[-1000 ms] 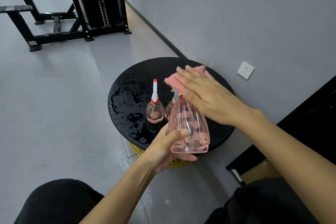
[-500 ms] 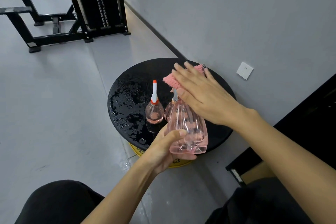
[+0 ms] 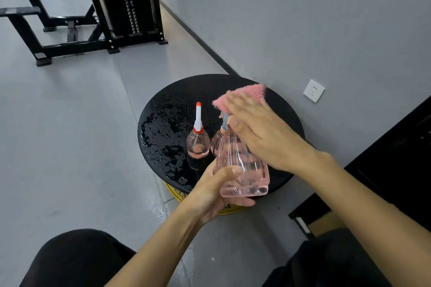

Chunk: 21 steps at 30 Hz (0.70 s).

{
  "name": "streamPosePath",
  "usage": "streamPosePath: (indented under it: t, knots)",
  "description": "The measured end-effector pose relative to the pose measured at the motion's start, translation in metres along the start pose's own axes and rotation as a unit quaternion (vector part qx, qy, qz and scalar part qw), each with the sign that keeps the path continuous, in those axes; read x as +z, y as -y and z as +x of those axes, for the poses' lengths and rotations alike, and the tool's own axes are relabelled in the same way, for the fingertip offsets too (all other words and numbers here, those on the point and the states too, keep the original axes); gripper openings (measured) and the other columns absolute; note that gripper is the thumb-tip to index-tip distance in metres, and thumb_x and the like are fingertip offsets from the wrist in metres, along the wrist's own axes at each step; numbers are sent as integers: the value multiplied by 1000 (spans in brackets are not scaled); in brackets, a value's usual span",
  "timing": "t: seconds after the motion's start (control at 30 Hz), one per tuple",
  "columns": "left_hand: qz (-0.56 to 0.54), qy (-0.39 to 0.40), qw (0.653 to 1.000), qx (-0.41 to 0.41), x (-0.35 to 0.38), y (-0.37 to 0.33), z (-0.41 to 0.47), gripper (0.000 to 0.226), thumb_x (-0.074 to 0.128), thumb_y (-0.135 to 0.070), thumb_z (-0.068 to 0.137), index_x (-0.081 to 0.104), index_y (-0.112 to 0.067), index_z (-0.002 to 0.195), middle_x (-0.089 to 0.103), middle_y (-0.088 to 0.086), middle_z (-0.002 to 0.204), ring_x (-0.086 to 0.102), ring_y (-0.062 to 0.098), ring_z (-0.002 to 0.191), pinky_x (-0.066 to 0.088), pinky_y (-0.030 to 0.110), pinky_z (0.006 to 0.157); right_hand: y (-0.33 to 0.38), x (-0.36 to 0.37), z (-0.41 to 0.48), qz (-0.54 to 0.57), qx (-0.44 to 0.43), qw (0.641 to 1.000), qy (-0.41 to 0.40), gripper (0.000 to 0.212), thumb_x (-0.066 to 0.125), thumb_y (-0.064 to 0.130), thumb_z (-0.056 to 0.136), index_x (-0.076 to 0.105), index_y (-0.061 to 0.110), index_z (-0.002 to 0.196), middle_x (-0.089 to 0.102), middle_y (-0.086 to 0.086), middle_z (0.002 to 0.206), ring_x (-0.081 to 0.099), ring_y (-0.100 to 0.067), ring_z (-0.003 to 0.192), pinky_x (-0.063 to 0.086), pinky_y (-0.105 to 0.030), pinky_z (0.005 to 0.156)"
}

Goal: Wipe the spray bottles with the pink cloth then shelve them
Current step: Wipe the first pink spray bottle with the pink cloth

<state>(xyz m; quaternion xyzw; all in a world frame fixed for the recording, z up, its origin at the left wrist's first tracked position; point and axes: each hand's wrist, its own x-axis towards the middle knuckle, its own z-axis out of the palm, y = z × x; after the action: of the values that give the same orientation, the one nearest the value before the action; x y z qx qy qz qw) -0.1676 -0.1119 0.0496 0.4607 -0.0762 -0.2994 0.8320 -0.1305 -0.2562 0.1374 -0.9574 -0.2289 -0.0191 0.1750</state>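
My left hand [image 3: 210, 196] grips a ribbed clear pink spray bottle [image 3: 242, 165] near its base, holding it tilted over the near edge of the round black table [image 3: 177, 100]. Straight fingers of my right hand [image 3: 263, 133] lie flat on the pink cloth [image 3: 254, 91], which covers the bottle's top; the hand is motion-blurred. On the table stands a small round pink bottle [image 3: 198, 144] with a white and orange nozzle. Another pink bottle [image 3: 215, 144] is partly hidden behind the ribbed one.
Water drops cover the table's left half [image 3: 158, 133]. The grey wall with a white socket [image 3: 313, 90] runs close behind the table. Dark furniture [image 3: 396, 147] stands at the right, and a black weight machine [image 3: 126, 2] at the back left.
My right hand has slid a little back toward me over the cloth, so more cloth shows past the fingertips. My left hand and the ribbed bottle have barely moved.
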Motion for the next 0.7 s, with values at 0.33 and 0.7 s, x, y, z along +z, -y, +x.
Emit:
streamPosePath:
  t: [0.33,0.7]
  knots:
    - [-4,-2,1000,3,-1,1,-1,100,90,-50,45,51,-12,129,67,19,114,70,32,90,58,32,54,-22,-17,4,-4,14,1000,11,53,19,42,104,13,26,154,6,12,162,0,1,147,8,-35,123]
    - [-10,4,1000,11,-2,2,-2,100,90,-48,47,48,-13,130,68,14,116,70,31,95,59,33,53,-11,-16,-1,22,-45,998,36,53,16,46,102,24,29,151,19,14,159,8,4,145,6,-25,121]
